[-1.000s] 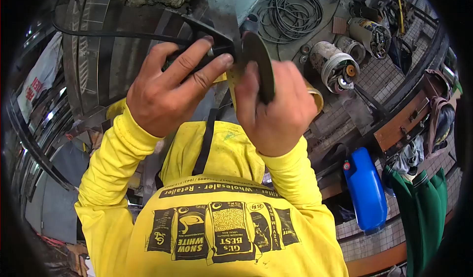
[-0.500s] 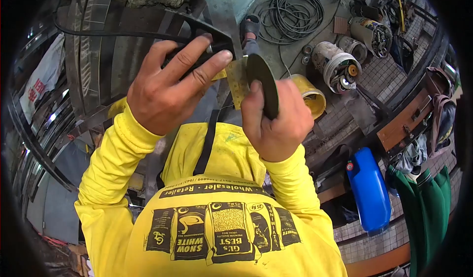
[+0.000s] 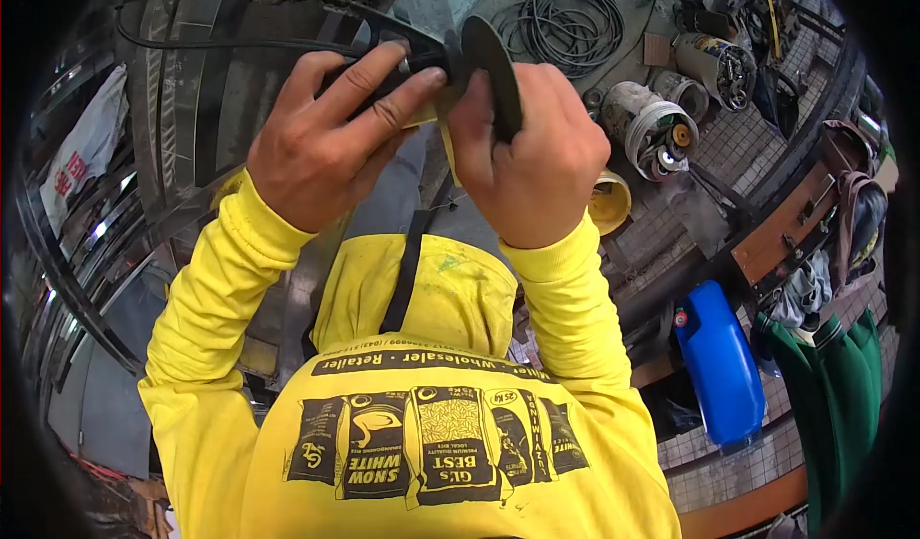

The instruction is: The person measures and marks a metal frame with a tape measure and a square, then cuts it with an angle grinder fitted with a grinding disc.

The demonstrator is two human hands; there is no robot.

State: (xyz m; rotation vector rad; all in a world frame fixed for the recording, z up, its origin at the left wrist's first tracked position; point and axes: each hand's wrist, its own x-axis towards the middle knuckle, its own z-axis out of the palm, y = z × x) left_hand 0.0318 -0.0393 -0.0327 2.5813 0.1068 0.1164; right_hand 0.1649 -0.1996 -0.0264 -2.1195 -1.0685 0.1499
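Note:
My left hand (image 3: 331, 141) is wrapped over a dark corded power tool (image 3: 433, 58) that is mostly hidden under the fingers. A black cord (image 3: 216, 45) runs from it to the left. With thumb and bent fingers, my right hand (image 3: 541, 151) grips a thin dark disc (image 3: 495, 79), seen nearly edge-on. The disc stands upright just right of the tool's end, close to my left fingertips. A yellow piece shows below the tool, between the two hands.
A coiled black cable (image 3: 573, 29) lies on the floor ahead. To the right stand a white bucket (image 3: 632, 113) holding discs, a yellow bucket (image 3: 609, 204) and a blue jug (image 3: 721, 366). Metal bars (image 3: 101, 228) line the left side.
My right hand has moved up and forward with the disc, bringing it beside the tool's end. My left hand has shifted slightly upward with the tool. The sandalled foot is now hidden.

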